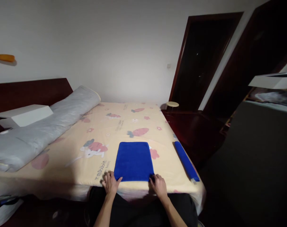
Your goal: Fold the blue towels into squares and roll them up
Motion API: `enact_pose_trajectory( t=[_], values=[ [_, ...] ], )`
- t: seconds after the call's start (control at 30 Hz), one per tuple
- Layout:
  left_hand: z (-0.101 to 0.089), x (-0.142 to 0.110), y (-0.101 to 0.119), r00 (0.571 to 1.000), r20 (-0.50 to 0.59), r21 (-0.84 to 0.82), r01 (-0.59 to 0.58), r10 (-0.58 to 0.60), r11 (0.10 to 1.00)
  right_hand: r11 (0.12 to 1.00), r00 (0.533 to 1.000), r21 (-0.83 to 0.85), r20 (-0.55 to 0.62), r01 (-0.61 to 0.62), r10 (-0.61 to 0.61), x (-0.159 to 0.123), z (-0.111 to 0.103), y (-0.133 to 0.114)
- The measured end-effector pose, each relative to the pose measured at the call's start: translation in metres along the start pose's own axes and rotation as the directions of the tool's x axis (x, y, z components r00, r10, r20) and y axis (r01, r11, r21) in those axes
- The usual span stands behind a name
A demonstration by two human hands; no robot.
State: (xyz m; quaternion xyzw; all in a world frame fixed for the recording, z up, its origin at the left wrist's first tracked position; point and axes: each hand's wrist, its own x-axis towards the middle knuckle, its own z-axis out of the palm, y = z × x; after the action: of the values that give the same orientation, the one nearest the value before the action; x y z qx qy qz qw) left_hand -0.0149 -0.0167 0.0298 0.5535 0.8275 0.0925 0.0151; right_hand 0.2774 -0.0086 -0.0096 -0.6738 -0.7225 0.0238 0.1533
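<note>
blue cloth [134, 160], folded into a flat, near-square shape, lies on the cream printed bedsheet [168, 164] close to the bed's near edge, straight ahead at twelve o'clock from the seated person. taking the cloth's middle as the dial's centre, the left hand [110, 183] is at its near corner towards seven o'clock, thumb on the hem and fingers bent just outside it. the right hand [158, 186] is at the other near corner, towards five, with thumb and fingertips bunched against it. i cannot tell whether either hand pinches the fabric or merely presses it. at three o'clock, well apart from the cloth, a rolled blue cloth [186, 160] lies along the sheet's side edge. a grey rolled quilt [50, 127] stretches from nine to eleven, before a dark headboard [27, 90]; at one, farther off, stands a round-topped stool [172, 104].
</note>
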Motion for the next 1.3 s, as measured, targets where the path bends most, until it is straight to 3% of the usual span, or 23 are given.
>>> enact_pose_trajectory(
  t=[0.1, 0.3, 0.4, 0.47, 0.53, 0.6, 0.63, 0.73, 0.83, 0.97, 1.1, 1.2, 1.3],
  values=[
    [0.006, -0.002, 0.006, 0.991, -0.123, -0.044, -0.049, 0.043, 0.998, 1.0, 1.0, -0.005, 0.015, -0.013, 0.013, 0.0, 0.001, 0.0],
    [0.009, -0.005, 0.0, 0.973, -0.214, -0.107, -0.106, 0.081, 0.989, 1.0, 0.999, 0.0, 0.033, -0.021, 0.021, 0.0, 0.0, 0.0],
    [0.01, -0.013, 0.01, 0.956, -0.216, -0.123, -0.23, 0.2, 0.965, 1.0, 0.999, 0.011, 0.035, -0.027, 0.027, 0.0, 0.0, -0.002],
    [0.014, -0.024, 0.025, 0.908, -0.19, -0.139, -0.401, 0.373, 0.906, 0.999, 0.999, 0.019, 0.034, -0.032, 0.031, 0.0, 0.0, -0.004],
    [0.021, -0.036, 0.044, 0.809, -0.139, -0.162, -0.587, 0.571, 0.793, 0.999, 0.999, 0.029, 0.03, -0.031, 0.03, -0.001, 0.0, -0.005],
    [0.032, -0.048, 0.06, 0.727, -0.046, -0.18, -0.681, 0.685, 0.71, 0.999, 0.999, 0.041, 0.022, -0.024, 0.023, -0.001, -0.003, -0.004],
    [0.037, -0.053, 0.065, 0.719, 0.014, -0.183, -0.681, 0.695, 0.709, 0.999, 1.0, 0.049, 0.016, -0.019, 0.018, -0.001, -0.005, -0.004],
    [0.051, -0.058, 0.068, 0.752, 0.163, -0.186, -0.612, 0.639, 0.768, 0.997, 1.0, 0.083, -0.013, 0.008, -0.007, -0.002, -0.013, -0.005],
    [0.059, -0.056, 0.065, 0.747, 0.214, -0.212, -0.594, 0.63, 0.776, 0.985, 0.995, 0.146, -0.037, 0.096, -0.091, -0.004, -0.016, -0.017],
    [0.064, -0.053, 0.064, 0.742, 0.274, -0.179, -0.586, 0.612, 0.791, 0.903, 0.954, 0.322, 0.004, 0.283, -0.3, -0.013, 0.004, -0.049],
    [0.059, -0.05, 0.059, 0.735, 0.294, -0.156, -0.594, 0.612, 0.789, 0.844, 0.904, 0.432, 0.13, 0.318, -0.407, -0.024, 0.026, -0.064],
    [0.046, -0.045, 0.045, 0.79, 0.279, -0.129, -0.533, 0.546, 0.837, 0.858, 0.867, 0.363, 0.206, 0.363, -0.454, -0.028, 0.026, -0.054],
    [0.03, -0.036, 0.025, 0.862, 0.245, -0.082, -0.437, 0.443, 0.896, 0.876, 0.867, 0.31, 0.226, 0.369, -0.445, -0.028, 0.015, -0.036]
  ],
)
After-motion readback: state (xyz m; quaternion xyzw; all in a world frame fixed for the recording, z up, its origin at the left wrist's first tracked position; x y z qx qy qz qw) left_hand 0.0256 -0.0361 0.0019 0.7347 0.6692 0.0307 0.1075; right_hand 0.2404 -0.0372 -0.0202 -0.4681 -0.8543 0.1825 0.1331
